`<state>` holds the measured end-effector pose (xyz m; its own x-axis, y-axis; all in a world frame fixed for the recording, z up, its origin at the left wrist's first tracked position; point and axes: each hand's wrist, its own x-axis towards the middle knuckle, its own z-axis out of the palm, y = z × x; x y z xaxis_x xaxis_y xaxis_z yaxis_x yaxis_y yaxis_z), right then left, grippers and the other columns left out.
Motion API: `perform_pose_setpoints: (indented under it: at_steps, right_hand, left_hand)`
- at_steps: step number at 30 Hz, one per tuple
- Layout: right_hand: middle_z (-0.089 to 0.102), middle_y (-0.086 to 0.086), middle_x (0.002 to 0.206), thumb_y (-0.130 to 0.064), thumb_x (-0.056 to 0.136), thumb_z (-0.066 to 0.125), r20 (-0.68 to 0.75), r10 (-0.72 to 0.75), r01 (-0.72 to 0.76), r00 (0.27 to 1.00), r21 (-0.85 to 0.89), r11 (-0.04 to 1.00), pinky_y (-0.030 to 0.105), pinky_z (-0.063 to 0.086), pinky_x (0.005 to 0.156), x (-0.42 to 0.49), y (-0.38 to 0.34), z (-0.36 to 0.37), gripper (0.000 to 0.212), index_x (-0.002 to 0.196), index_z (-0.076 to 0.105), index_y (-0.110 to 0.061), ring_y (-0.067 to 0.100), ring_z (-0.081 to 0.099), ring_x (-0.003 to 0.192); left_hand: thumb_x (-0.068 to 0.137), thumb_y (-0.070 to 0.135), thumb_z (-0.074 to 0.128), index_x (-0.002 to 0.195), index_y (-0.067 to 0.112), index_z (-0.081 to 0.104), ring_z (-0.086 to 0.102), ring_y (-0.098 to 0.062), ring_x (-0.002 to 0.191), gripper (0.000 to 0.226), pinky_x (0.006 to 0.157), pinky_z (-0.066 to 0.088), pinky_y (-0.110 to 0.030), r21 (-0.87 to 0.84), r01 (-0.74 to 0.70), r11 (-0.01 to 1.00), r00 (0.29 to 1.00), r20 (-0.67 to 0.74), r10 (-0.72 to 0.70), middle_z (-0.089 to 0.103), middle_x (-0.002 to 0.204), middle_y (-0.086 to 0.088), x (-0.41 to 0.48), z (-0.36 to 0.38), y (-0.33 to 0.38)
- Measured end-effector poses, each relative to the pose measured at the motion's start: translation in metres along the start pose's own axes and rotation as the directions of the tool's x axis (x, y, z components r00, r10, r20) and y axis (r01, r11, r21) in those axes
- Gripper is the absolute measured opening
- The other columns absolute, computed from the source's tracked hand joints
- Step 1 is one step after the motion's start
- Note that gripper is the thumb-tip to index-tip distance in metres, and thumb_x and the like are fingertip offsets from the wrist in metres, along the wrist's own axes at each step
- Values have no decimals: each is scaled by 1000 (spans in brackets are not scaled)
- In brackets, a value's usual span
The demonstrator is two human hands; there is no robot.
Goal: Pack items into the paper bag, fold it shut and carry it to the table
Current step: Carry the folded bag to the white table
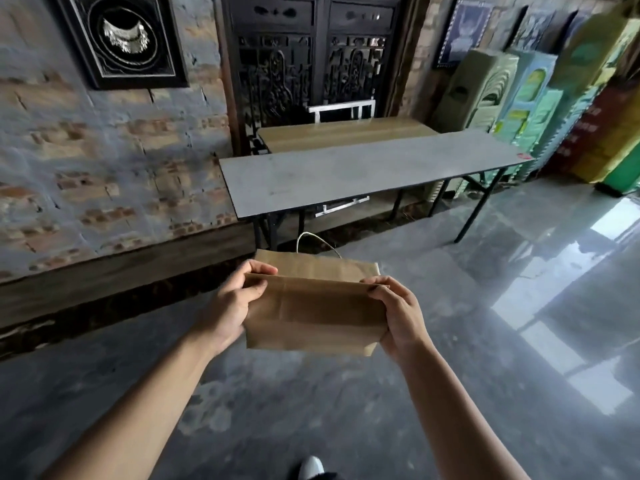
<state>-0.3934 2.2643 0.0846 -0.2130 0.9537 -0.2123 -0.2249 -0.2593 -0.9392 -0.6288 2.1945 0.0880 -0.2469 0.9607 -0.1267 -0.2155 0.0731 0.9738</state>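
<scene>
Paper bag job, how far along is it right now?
Done, by the look of it: the paper bag has its top folded over, so it appears closed; what is inside cannot be seen. In hand: the left hand and right hand grip its two ends, holding it in the air above the floor. Left: set it on the grey table ahead, which the bag has not reached.

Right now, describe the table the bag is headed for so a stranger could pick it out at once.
Look to the dark carved wooden doors in the brick wall. In front of them stand two tables side by side. The target is the nearer, long grey folding table with thin black legs, not the shorter tan wooden-topped table behind it. Its grey top looks bare apart from a small red mark at its far right corner.
</scene>
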Motion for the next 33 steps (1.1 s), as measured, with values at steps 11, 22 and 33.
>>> perform_pose_setpoints:
  at_steps: [11,22,33]
  right_hand:
    - [66,-2,68,0,74,54,21,33,-32,999,-61,998,19,47,46,267,-26,18,21,71,68,-14,8,61,56]
    - [66,2,73,-4,70,54,55,166,-160,985,-108,981,28,46,62,587,-46,75,18,71,67,-17,20,58,72]
    - [57,3,69,-13,67,58,94,347,-311,933,-269,911,25,37,54,727,-39,103,11,71,64,-22,21,50,69]
  left_hand:
    - [75,6,70,87,22,62,55,-24,81,22,73,41,-38,101,-14,995,990,-140,28,65,82,-3,239,9,2]
    - [74,8,72,79,25,65,59,-17,76,19,67,44,-29,72,73,995,971,-233,-54,67,75,3,549,-27,17]
    - [80,-2,69,79,19,64,57,-15,76,21,68,42,-25,68,196,978,911,-382,-156,64,77,-2,671,-47,12]
